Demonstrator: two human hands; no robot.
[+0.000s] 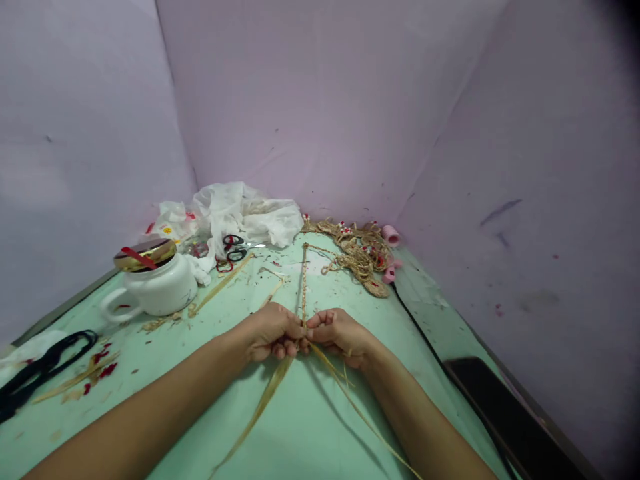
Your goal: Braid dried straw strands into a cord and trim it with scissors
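Holds a thin braided cord (304, 283) of straw-coloured fibre by its near end, pinched between the left grip (273, 333) and the right grip (340, 333), both narrowed to thumb and fingertips and close against each other. Has the plaited length extending straight away from the fingers, over the middle of the green surface (285, 440), then bending right toward a heap of braided pieces (367, 267) with red and white bits among them. Has unbraided fibre on the near side of the pinch: a left loose strand (276, 387) flaring out below the left grip, and a right loose strand (327, 363) slanting from under the right grip toward the bottom edge.

To the left, well apart from the left grip, has a white mug (167, 293) with a gold lid (163, 249) and a red stick (137, 258) lying on it. Shows black-handled scissors (236, 254) beside crumpled white plastic (245, 213), and a flat fibre strip (223, 287) between mug and cord. Beyond the right grip, has a pink device (391, 272) just beside the heap, with a black cable (415, 320) leading toward a dark, phone-like slab (500, 413).
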